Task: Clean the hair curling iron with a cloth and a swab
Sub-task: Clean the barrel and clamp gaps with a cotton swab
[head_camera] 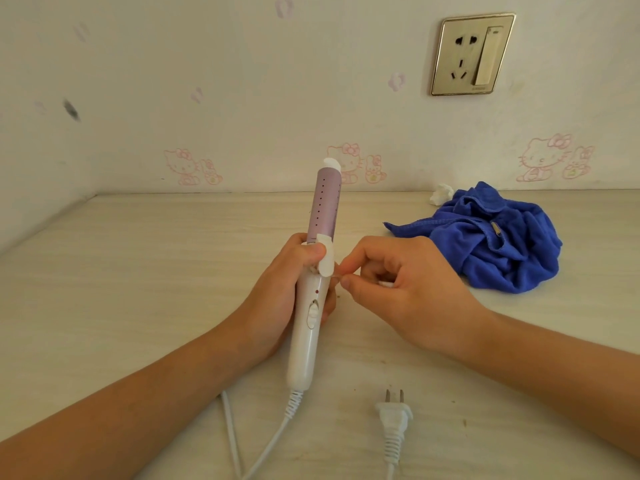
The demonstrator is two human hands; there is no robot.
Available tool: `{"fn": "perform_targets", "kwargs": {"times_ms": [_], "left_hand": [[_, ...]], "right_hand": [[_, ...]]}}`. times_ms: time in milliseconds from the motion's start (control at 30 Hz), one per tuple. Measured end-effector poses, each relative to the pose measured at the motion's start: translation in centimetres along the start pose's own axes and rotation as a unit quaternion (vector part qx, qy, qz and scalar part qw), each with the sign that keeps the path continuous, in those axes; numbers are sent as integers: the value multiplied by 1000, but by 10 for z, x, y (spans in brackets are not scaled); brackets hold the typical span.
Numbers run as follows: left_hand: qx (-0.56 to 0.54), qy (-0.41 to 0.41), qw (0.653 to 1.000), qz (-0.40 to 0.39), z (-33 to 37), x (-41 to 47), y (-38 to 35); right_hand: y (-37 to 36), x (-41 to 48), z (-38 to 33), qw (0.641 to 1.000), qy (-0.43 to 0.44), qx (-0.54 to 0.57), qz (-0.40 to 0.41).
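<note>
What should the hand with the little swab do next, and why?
Probably slide the swab tip along the crack under the white clip. The right hand pinches it right at that spot, the left hand holds the curling iron upright, and the plug lies unplugged on the table.

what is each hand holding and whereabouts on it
Left hand grips the curling iron around the upper white handle. Right hand pinches the swab by its stem, between thumb and forefinger.

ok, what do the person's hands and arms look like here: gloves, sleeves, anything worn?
Nothing worn that shows. The left hand and right hand have no gloves, rings or wristbands. The left forearm and right forearm are uncovered to the frame edge: no sleeves in view.
</note>
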State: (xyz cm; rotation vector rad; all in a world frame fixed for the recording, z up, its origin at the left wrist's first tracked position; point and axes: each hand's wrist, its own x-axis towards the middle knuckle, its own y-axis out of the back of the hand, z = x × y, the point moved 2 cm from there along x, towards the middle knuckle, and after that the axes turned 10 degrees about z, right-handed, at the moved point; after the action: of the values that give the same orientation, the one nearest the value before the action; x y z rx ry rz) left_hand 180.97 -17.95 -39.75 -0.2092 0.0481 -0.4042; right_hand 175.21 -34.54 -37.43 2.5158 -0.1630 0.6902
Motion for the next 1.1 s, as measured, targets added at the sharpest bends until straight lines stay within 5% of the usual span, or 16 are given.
{"fn": "perform_targets", "kwargs": {"times_ms": [233,333,733,867,1100], "left_hand": [[33,-22,999,2,1,-2,2],[29,-25,999,12,1,-2,2],[25,-22,999,-27,5,6,-2],[18,-15,999,-33,3,6,0],[19,-19,997,-68,3,-1,0]], "right_hand": [[3,-8,0,996,31,88,3],[-6,-14,-2,995,41,64,-63],[2,-4,5,1000,17,26,-6],[-4,-15,-1,997,59,-4,-56],[17,6,9,993,5,74,95]]}}
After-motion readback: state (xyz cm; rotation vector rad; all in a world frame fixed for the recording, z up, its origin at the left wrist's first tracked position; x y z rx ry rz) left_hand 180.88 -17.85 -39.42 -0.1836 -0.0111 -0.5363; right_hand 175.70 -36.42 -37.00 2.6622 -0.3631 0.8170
